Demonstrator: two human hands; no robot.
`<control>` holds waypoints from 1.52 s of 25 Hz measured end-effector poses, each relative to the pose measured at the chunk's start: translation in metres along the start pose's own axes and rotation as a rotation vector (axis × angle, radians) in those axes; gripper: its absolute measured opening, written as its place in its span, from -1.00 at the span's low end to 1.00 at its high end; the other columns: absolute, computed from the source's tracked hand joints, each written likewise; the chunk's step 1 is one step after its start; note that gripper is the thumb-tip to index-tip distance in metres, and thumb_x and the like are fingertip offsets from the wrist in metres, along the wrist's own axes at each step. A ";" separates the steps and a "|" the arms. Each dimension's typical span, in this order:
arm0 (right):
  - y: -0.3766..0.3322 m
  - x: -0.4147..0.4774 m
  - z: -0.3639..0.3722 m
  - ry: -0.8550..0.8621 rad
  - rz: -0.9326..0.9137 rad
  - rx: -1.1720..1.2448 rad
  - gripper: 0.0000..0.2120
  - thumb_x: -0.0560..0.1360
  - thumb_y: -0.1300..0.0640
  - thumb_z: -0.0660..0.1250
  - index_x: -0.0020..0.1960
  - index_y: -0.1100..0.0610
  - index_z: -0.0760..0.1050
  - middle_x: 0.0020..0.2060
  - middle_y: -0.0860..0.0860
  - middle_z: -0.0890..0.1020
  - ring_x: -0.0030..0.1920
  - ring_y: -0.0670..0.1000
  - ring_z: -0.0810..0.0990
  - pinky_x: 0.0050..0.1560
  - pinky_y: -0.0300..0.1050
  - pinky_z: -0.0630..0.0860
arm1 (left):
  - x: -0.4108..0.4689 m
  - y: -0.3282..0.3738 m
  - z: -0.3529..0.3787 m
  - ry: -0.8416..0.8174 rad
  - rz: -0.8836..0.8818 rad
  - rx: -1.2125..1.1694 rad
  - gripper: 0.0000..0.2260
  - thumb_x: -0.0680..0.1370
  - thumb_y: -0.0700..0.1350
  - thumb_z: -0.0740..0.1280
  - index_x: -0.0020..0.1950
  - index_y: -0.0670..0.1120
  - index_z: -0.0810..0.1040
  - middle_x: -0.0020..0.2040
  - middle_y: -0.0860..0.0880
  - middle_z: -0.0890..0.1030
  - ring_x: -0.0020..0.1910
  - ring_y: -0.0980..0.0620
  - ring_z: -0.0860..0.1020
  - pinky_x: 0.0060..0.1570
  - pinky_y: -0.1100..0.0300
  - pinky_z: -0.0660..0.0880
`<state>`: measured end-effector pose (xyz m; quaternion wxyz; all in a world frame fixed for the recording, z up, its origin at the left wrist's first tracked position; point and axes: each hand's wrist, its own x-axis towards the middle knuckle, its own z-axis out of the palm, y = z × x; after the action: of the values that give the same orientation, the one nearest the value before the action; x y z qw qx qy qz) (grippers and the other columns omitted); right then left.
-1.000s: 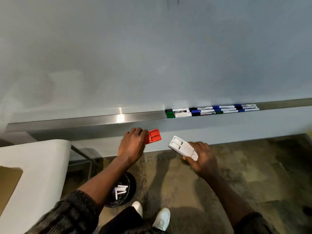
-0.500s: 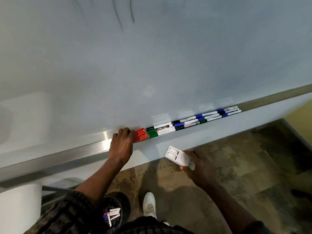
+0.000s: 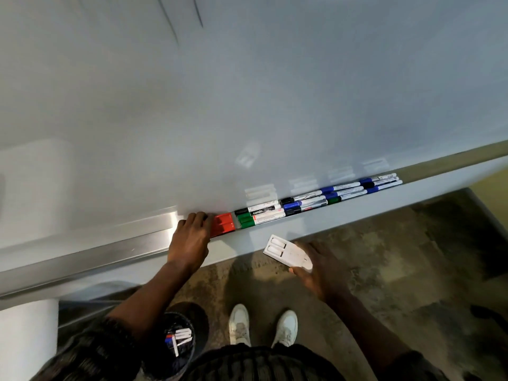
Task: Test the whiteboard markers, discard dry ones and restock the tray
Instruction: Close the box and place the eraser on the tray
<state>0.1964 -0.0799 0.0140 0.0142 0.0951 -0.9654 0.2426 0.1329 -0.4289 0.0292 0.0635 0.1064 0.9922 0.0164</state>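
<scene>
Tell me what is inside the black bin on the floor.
A few white markers, some showing blue and red, lie in the bin. The left sleeve covers part, so anything beneath is hidden.

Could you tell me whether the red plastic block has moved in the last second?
Yes. The red plastic block rose from below the long steel tray into it, beside the green-capped markers.
</scene>
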 end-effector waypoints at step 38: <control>0.003 -0.004 0.021 0.033 0.045 0.003 -0.41 0.28 -0.03 0.67 0.25 0.08 0.59 0.09 0.04 0.66 0.06 0.10 0.63 -0.13 -0.03 0.63 | -0.013 0.038 0.042 -0.038 -0.133 -0.038 -0.27 0.46 -0.24 0.56 0.57 -0.36 0.36 0.49 -0.39 0.34 0.53 -0.45 0.32 0.46 -0.32 0.45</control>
<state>0.2000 -0.0863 -0.0062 0.0245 0.0694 -0.9665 0.2458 0.1587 -0.3940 -0.0089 0.0853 0.0394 0.9952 0.0289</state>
